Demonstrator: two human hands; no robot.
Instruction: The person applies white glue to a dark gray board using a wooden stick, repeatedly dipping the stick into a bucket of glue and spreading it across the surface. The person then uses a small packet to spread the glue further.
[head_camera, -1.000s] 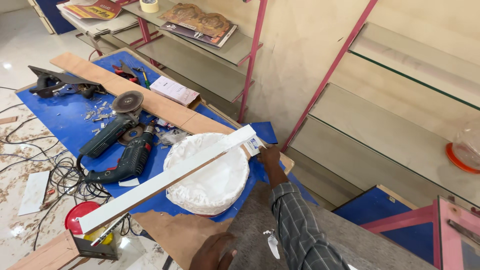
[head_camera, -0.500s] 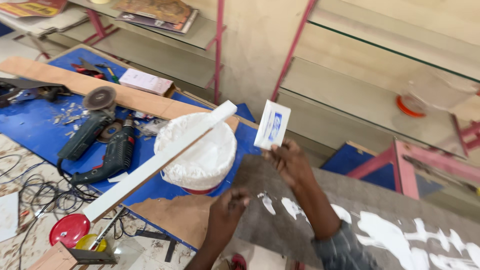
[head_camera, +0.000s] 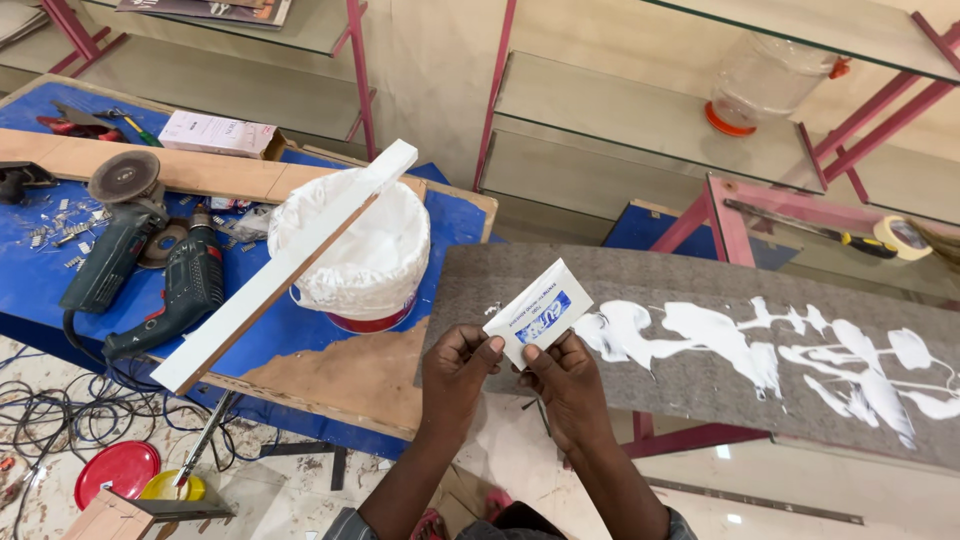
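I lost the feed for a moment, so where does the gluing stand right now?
Done: white paste is already squirted in blobs over the right part of the grey board. In hand: both the left hand and right hand pinch a small white card at the board's near edge. Left: the paste lies unspread, and the board's left end is bare. The white strip rests across the bucket.

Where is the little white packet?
The small white packet is pinched between both hands, low in the middle, just over the grey board's near-left edge.
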